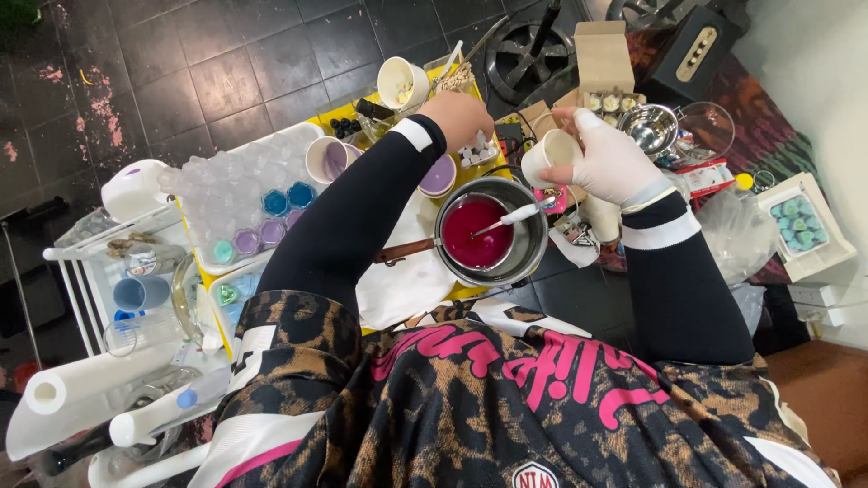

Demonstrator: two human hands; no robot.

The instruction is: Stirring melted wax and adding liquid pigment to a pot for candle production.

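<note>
From the head camera, the metal pot (493,235) of magenta liquid sits at the yellow table's (318,120) near edge, a white spoon (511,217) resting in it. Above and right of the pot, the right hand (610,163) wraps a white cup (550,154). The left hand (459,116) hovers beyond the pot (its grip cannot be told). Left of the pot lies one clear mould tray (253,194), six cells coloured; little bare tabletop remains.
</note>
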